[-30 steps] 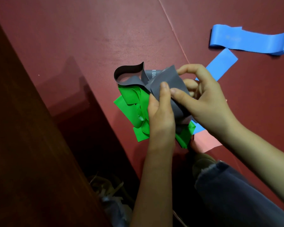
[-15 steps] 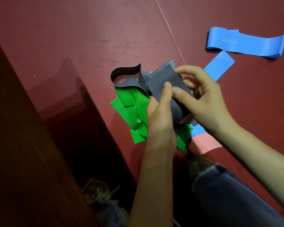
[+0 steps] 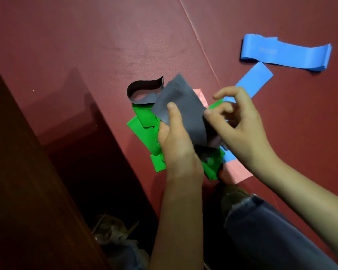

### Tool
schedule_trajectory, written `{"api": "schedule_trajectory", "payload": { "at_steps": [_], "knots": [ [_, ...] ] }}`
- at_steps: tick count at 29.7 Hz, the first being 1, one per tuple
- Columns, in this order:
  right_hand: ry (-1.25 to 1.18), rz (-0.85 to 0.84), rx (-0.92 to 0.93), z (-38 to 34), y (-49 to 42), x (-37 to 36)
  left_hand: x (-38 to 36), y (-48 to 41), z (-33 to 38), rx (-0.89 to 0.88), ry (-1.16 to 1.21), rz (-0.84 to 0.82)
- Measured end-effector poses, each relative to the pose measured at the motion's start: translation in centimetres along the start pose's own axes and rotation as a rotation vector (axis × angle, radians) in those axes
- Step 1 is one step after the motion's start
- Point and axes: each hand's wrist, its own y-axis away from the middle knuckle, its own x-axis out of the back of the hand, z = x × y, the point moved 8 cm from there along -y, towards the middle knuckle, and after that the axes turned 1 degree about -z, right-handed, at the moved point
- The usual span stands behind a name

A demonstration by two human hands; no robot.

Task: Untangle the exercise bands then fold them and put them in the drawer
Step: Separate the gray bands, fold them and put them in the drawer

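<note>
A leg in blue jeans (image 3: pixel 271 230) sits nearest the camera, over a dark red mat (image 3: pixel 86 55). The left hand (image 3: pixel 176 137) pinches the grey band (image 3: pixel 181 106), thumb on its upper face and fingers beneath, holding a flat folded section raised above the mat. The right hand (image 3: pixel 240 131) is just beside this section with fingers curled. Its thumb tip meets the band's right edge, but blur prevents confirming a grip. Below the hands, the green band (image 3: pixel 142 125) lies crumpled on the mat against the grey band. A pink band (image 3: pixel 236 174) and a blue band (image 3: pixel 252 80) lie partly beneath this pile. The grey band's far end forms an upright loop. Farther right, well apart, a second blue band (image 3: pixel 285 53) lies folded flat.
</note>
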Motion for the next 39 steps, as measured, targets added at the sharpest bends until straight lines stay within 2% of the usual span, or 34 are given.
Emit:
{"api": "schedule_trajectory", "payload": {
  "at_steps": [2, 5, 8, 11, 15, 24, 28, 30, 34, 36, 39],
  "knots": [
    [0.085, -0.108, -0.049, 1.2, -0.1, 0.1, -0.1, -0.4, 1.0, -0.072, 0.05, 0.024],
    [0.324, -0.297, -0.106, 3.1, 0.2, 0.1, 0.0, -0.6, 1.8, -0.076, 0.121, 0.022],
    [0.434, -0.262, -0.126, 4.1, 0.3, 1.2, 0.5, -0.6, 2.0, -0.08, 0.138, 0.049],
    [0.345, -0.254, -0.191, 4.6, 0.5, 1.2, -0.1, 0.1, 2.7, -0.161, 0.097, 0.032],
    [0.123, -0.449, -0.342, 5.6, 1.7, -1.5, -0.3, 0.0, 3.8, -0.255, 0.099, 0.028],
    [0.098, -0.678, -0.572, 8.3, 2.7, -4.1, -0.2, 0.3, 4.5, -0.359, -0.062, -0.003],
    [0.071, -0.722, -0.771, 10.0, 4.5, -3.1, 0.1, 0.4, 4.5, -0.372, -0.039, 0.01],
    [0.077, -0.784, -0.757, 9.9, 4.8, -3.1, 0.0, 0.5, 4.5, -0.373, -0.036, 0.009],
    [0.029, -0.732, -0.715, 9.4, 4.4, -3.2, -0.6, 0.4, 4.4, -0.373, -0.063, -0.024],
    [0.137, -0.692, -0.574, 9.4, 3.8, -3.2, -1.0, 0.2, 4.4, -0.379, -0.085, -0.065],
    [0.369, -0.543, -0.333, 9.7, 1.9, -2.2, -1.6, 0.3, 4.0, -0.381, -0.113, -0.126]
  ]
}}
